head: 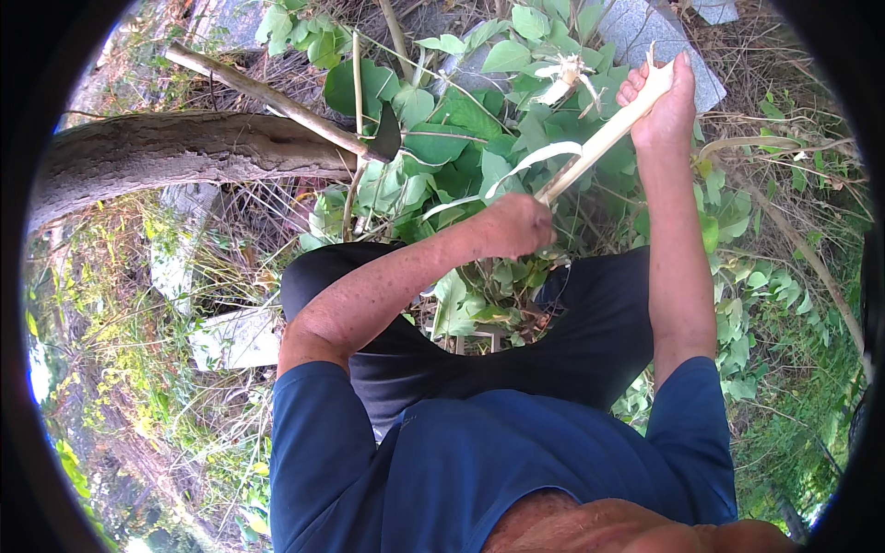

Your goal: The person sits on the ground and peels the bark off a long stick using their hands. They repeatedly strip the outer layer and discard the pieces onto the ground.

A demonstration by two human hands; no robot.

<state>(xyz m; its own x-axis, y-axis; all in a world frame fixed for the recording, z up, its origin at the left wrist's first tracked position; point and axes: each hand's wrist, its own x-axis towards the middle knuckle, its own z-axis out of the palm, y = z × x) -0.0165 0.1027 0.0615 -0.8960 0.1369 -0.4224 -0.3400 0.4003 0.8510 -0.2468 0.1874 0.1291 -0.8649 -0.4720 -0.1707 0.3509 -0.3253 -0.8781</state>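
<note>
A pale, peeled plant stalk (608,135) runs diagonally between my two hands. My right hand (660,100) grips its upper end, where a torn splinter sticks up past the fingers. Around the lower end my left hand (515,225) is closed in a fist. A brown streak shows on the stalk just above that fist; what lies inside the fist is hidden. One loose pale strip of peel (536,162) curls off the stalk's left side. Behind the stalk, a frayed whitish stem end (567,72) lies over broad green leaves (449,117).
A hand tool with a wooden handle (263,93) and dark metal blade (387,135) rests by a thick tree trunk (193,148) on the left. Stone slabs lie at upper right (657,41) and at left (235,339). Leaves and dry stems surround my dark-trousered knees (608,297).
</note>
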